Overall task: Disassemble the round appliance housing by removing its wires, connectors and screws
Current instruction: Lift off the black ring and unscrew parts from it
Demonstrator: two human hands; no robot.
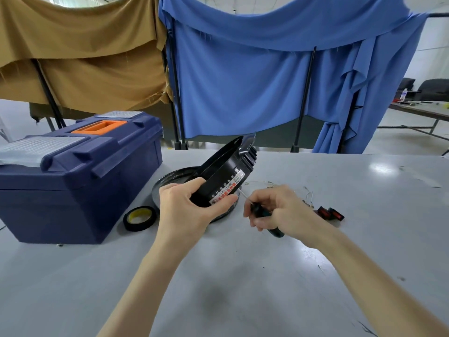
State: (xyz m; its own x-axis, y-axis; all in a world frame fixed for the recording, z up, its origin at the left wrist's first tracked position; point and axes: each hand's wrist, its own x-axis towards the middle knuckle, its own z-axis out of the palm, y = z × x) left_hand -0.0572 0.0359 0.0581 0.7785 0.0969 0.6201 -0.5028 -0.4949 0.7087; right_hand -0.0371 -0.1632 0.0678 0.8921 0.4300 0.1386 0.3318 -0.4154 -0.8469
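The round black appliance housing (224, 170) is tilted up on its side above the table, its white and red label facing me. My left hand (189, 207) grips its lower rim. My right hand (274, 210) holds a screwdriver (258, 214) with a dark green and black handle; its thin shaft points up-left at the housing wall near the label. Beneath the housing lies a round black lid or base ring (167, 182). Thin pale wires (286, 188) lie loose on the table behind my right hand. Two red rocker switches (331, 214) rest to the right.
A navy toolbox (80, 171) with an orange handle stands at the left. A roll of black tape (139, 218) lies in front of it. Tan and blue cloths hang on frames behind the grey table (243, 276).
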